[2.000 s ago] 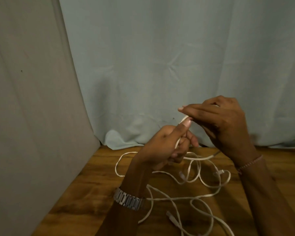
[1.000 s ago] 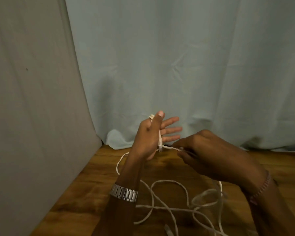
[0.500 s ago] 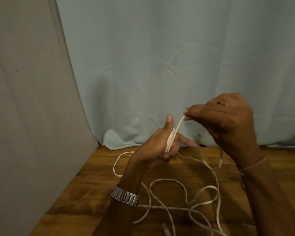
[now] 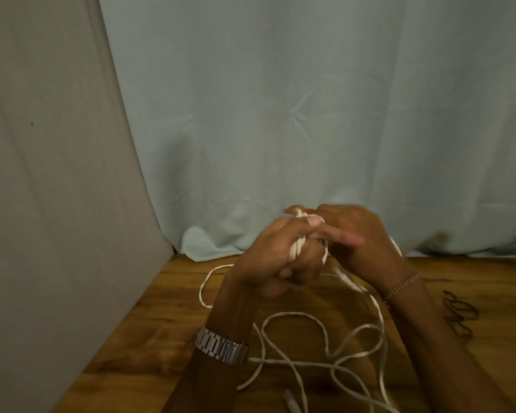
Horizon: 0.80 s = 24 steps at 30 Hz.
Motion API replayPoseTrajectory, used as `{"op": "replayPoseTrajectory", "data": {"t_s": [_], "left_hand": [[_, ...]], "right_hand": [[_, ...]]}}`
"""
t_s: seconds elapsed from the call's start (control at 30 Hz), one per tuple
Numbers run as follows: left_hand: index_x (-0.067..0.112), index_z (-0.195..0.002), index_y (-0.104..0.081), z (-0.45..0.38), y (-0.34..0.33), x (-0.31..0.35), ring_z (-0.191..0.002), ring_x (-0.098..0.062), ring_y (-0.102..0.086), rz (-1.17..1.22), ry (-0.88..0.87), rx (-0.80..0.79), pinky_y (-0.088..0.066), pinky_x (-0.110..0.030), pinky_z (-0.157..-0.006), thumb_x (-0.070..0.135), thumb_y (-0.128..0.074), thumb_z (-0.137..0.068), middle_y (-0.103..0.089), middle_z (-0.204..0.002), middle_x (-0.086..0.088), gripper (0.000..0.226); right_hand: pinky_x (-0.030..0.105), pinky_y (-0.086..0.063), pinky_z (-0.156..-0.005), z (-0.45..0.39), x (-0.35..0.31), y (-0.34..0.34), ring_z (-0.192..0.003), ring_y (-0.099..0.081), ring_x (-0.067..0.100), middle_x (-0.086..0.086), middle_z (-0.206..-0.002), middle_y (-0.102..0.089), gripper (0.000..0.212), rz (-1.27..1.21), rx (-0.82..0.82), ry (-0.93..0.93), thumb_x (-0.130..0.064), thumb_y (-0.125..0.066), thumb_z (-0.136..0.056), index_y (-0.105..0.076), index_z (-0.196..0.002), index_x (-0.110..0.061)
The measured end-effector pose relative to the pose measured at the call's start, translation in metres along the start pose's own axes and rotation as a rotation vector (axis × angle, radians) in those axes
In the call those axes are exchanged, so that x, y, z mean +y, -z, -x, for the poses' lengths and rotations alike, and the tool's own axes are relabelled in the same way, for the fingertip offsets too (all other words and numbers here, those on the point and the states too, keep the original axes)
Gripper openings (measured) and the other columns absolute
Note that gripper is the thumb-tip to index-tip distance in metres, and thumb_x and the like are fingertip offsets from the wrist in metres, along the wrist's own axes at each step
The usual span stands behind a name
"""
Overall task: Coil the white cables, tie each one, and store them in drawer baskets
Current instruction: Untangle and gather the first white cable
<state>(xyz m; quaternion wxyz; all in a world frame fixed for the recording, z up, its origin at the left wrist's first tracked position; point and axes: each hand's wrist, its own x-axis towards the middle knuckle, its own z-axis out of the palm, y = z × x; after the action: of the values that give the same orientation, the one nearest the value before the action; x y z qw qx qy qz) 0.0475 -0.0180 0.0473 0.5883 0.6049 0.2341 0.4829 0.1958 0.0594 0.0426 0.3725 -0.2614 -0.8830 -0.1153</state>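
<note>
Head view, cable-coiling stage. The left hand (image 4: 276, 253) is raised above the wooden tabletop (image 4: 167, 332) with its fingers curled round a small bundle of white cable (image 4: 298, 245); several turns run side by side across the palm, so its grip is closed on the coil. The right hand (image 4: 362, 236) sits at 3 o'clock from the left, touching it, with one finger extended toward the bundle. A strand passes beneath this hand, but motion blur and overlap hide the fingertips, so whether its grip is pinching the cable cannot be told.

From the bundle the cable falls toward 5 o'clock and spreads into loose, crossing loops (image 4: 325, 347) on the tabletop, with one arc reaching out toward 8 o'clock of the hands. A connector end (image 4: 291, 405) lies near the lower edge at 6 o'clock. A dark cluster of what appear to be elastic bands (image 4: 459, 315) lies at 3 o'clock on the tabletop, well apart from the loops. A metal watch (image 4: 221, 347) is on the left wrist and a bead bracelet (image 4: 401, 287) on the right.

Progress, as judged: early. Only a few turns are wound; most of the length remains slack. No tie is on the coil, no finished coil is visible, and no drawer basket is in view. Winding, tying and storing remain.
</note>
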Motion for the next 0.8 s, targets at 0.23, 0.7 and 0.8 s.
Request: {"op": "replayPoseTrajectory", "data": {"t_s": [0.23,0.7,0.8], "left_hand": [[-0.006,-0.132,-0.047,0.005,0.013,0.016,-0.105,-0.028,-0.072,0.206,-0.195,0.167,-0.062,-0.039,-0.078,0.031,-0.032,-0.1,-0.073,-0.111,-0.019,0.051],[-0.002,-0.14,-0.034,-0.016,0.009,0.001,-0.117,-0.041,-0.065,0.249,-0.402,0.533,-0.054,-0.049,-0.099,0.027,-0.032,-0.108,-0.06,-0.138,-0.02,0.043],[0.003,-0.144,-0.03,-0.018,0.002,-0.002,-0.111,-0.042,-0.068,0.252,-0.427,0.579,-0.054,-0.048,-0.099,0.026,-0.029,-0.109,-0.062,-0.135,-0.02,0.042]], "right_hand": [[0.031,-0.05,-0.076,-0.001,-0.013,-0.003,-0.092,-0.067,0.013,-0.006,-0.112,-0.073,0.035,-0.101,-0.36,0.024,-0.041,-0.039,-0.101,-0.065,-0.124,-0.038],[0.035,-0.056,-0.084,0.008,-0.038,0.033,-0.094,-0.063,0.013,-0.003,-0.109,-0.07,0.028,-0.014,-0.648,-0.034,-0.028,-0.055,-0.102,-0.061,-0.129,-0.032],[0.038,-0.056,-0.081,0.011,-0.039,0.04,-0.091,-0.063,0.015,-0.002,-0.102,-0.069,0.018,0.01,-0.67,-0.054,-0.028,-0.056,-0.101,-0.066,-0.117,-0.028]]}}
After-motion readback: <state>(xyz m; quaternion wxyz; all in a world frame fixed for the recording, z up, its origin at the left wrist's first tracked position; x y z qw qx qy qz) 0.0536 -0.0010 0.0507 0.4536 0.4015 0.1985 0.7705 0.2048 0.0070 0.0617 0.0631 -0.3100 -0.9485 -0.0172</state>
